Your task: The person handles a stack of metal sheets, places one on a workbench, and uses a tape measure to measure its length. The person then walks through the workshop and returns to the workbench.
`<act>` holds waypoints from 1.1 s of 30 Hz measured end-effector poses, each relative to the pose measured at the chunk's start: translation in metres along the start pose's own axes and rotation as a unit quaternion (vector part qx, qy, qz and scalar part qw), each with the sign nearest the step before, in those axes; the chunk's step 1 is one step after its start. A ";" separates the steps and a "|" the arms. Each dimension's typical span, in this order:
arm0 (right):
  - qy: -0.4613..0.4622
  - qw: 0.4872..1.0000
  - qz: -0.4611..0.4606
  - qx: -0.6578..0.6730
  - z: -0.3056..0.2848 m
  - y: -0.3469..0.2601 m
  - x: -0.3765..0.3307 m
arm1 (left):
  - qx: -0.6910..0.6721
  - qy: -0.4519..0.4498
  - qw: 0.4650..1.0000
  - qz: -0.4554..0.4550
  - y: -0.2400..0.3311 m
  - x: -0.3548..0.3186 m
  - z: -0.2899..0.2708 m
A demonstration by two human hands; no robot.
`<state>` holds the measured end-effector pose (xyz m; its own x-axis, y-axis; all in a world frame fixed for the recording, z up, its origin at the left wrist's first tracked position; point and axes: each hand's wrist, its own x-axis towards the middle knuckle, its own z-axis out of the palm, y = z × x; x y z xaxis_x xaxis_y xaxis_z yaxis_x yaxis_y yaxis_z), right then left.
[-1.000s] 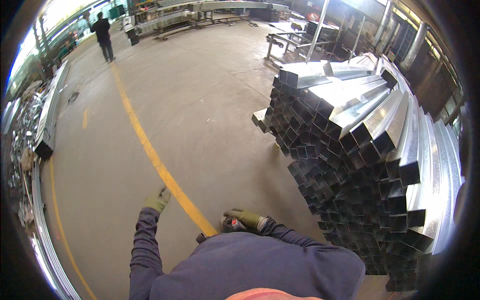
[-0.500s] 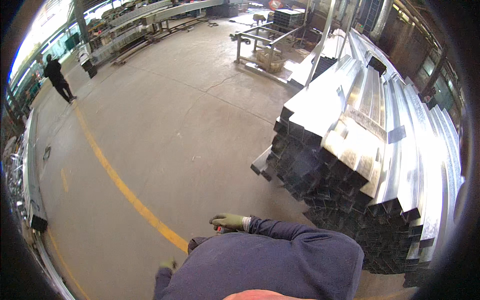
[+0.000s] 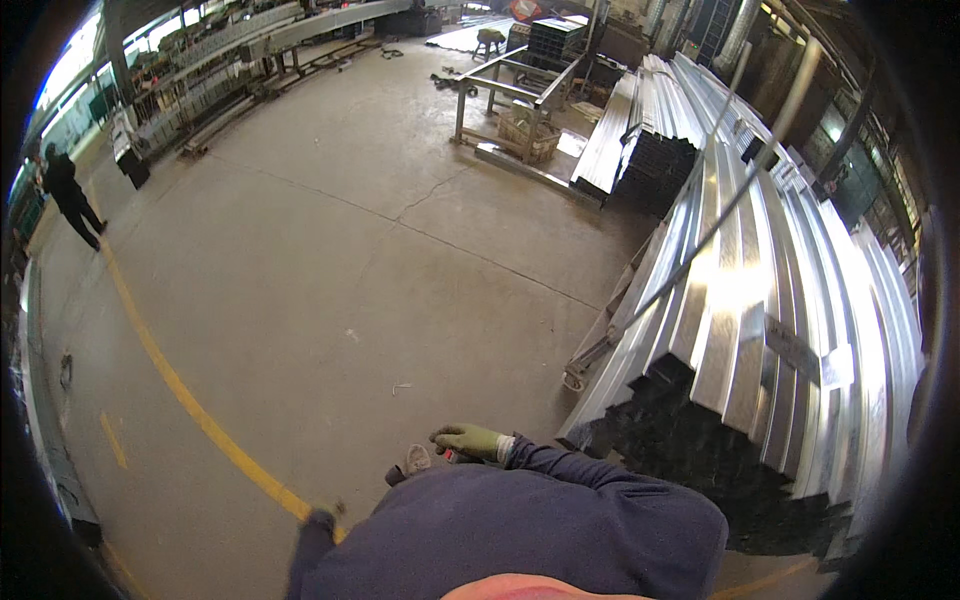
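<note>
My right hand [image 3: 472, 441], in a yellow-green glove with a pale cuff, is held low in front of my body. Its fingers are closed on a small red-and-dark object [image 3: 450, 456], mostly hidden by the glove and my dark top; I cannot make out its kind. At the lower left, my left arm [image 3: 313, 545] hangs by my side in a dark sleeve. Only a blurred trace of my left hand [image 3: 338, 508] shows past the cuff, so its fingers cannot be read. One shoe [image 3: 417, 459] shows beside the right hand.
Long shiny metal tubes [image 3: 735, 290] are stacked on my right, with a slanting pole [image 3: 700, 240] across them. Another tube stack [image 3: 655, 165] and a metal frame [image 3: 540, 95] stand farther ahead. A yellow line [image 3: 200, 410] runs along the floor. A person [image 3: 68, 195] is at far left.
My viewpoint has moved forward: the right-hand tube stack shifts back and the slanting pole comes nearer. The left hand swings mostly out of sight. My right hand keeps its hold.
</note>
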<state>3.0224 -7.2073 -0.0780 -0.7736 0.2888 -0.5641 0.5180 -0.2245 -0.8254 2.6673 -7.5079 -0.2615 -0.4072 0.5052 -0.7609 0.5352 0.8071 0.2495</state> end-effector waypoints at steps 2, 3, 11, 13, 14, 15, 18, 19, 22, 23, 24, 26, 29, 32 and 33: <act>0.028 0.998 0.024 0.058 -0.021 -0.030 0.025 | 0.015 0.048 0.998 -0.030 0.043 0.057 -0.108; 0.044 0.996 0.019 0.075 -0.030 -0.044 0.040 | -0.026 0.126 0.991 -0.028 0.075 0.085 -0.157; 0.071 0.997 0.006 0.037 -0.144 -0.116 0.200 | -0.294 0.242 0.894 0.235 0.272 0.247 -0.415; 0.050 0.998 -0.037 0.032 -0.187 -0.142 0.247 | -0.133 0.284 0.936 0.161 0.267 0.280 -0.418; 0.043 0.998 -0.043 0.022 -0.210 -0.160 0.271 | -0.107 0.259 0.947 0.159 0.262 0.298 -0.417; 0.052 0.998 -0.042 -0.009 -0.225 -0.179 0.296 | -0.093 0.200 0.974 0.042 0.254 0.314 -0.413; -0.005 0.995 -0.004 0.103 -0.269 -0.241 0.353 | 0.147 0.023 0.987 0.052 0.197 0.322 -0.379; 0.001 0.997 -0.006 0.073 -0.289 -0.260 0.364 | 0.192 -0.038 0.979 0.050 0.189 0.324 -0.368; 0.008 0.998 0.033 0.057 -0.347 -0.307 0.404 | 0.020 -0.069 0.996 -0.043 0.188 0.334 -0.347; 0.008 0.995 0.060 0.078 -0.364 -0.317 0.422 | -0.003 -0.057 0.998 -0.035 0.197 0.343 -0.348; 0.003 0.993 0.069 0.093 -0.382 -0.325 0.442 | -0.030 -0.056 0.997 -0.043 0.206 0.355 -0.355; -0.002 0.994 0.043 0.097 -0.413 -0.341 0.491 | -0.055 -0.053 0.996 -0.045 0.228 0.391 -0.379; 0.002 0.995 -0.003 0.103 -0.452 -0.373 0.558 | -0.075 -0.039 0.996 -0.038 0.262 0.459 -0.430; 0.042 0.993 0.017 0.107 -0.513 -0.425 0.605 | -0.062 -0.015 0.998 -0.018 0.305 0.541 -0.503; 0.054 0.994 0.012 0.095 -0.537 -0.442 0.616 | -0.042 0.002 0.999 -0.013 0.323 0.577 -0.541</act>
<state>2.5124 -6.4306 -0.0735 -0.7130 0.3775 -0.5909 0.4495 -0.4007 -0.7984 2.2050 -6.7905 -0.2962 -0.4224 0.4846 -0.7660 0.4603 0.8427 0.2793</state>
